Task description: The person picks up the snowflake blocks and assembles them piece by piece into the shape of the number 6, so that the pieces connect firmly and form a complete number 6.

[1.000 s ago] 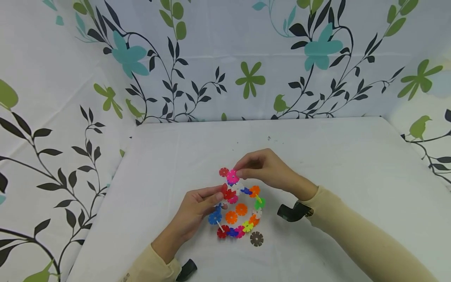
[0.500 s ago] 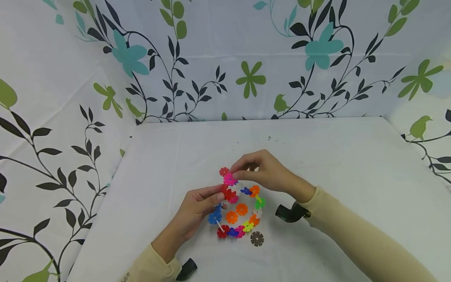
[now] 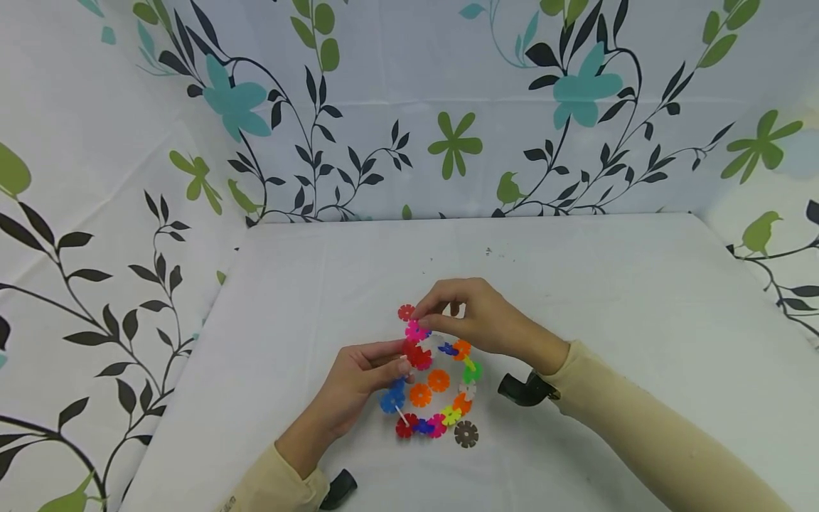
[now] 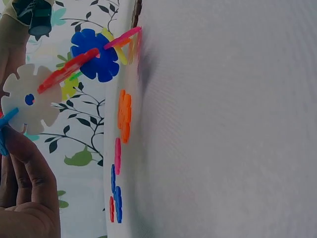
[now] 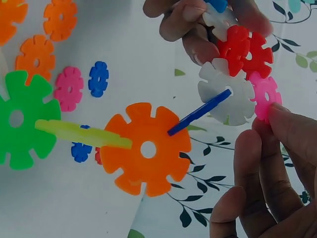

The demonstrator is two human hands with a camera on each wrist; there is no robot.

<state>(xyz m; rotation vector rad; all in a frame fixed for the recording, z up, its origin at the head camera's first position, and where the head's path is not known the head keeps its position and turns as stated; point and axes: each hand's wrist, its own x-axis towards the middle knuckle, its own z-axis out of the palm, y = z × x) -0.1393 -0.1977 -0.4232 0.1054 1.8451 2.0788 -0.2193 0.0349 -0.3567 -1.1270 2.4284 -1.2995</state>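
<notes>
Notched plastic snowflake discs in many colours are linked into a ring (image 3: pixel 471 371). At its upper left my left hand (image 3: pixel 358 373) holds the ring, fingertips beside the red discs (image 5: pixel 243 52). My right hand (image 3: pixel 470 313) pinches a pink disc (image 5: pixel 266 96) between thumb and fingertip. The pink disc overlaps the edges of a red disc and a white disc (image 5: pixel 218 109) in the right wrist view. A blue disc (image 5: pixel 198 113) links that white disc to an orange one (image 5: pixel 126 173). In the left wrist view, a white disc (image 4: pixel 39 111) and a dark blue disc (image 4: pixel 106 64) hang in the chain.
Two orange discs (image 3: pixel 439 380) lie inside the ring on the white-covered table (image 3: pixel 608 284). A brown disc (image 3: pixel 466 434) lies near its lower right. One loose red disc (image 3: pixel 406 313) lies beyond the right fingertips. Patterned cloth (image 3: pixel 384 107) stands behind the table.
My right hand has shifted slightly left and toward the body, bringing the pink disc closer to the red discs. The ring has tilted a little; the left hand stays nearly still.
</notes>
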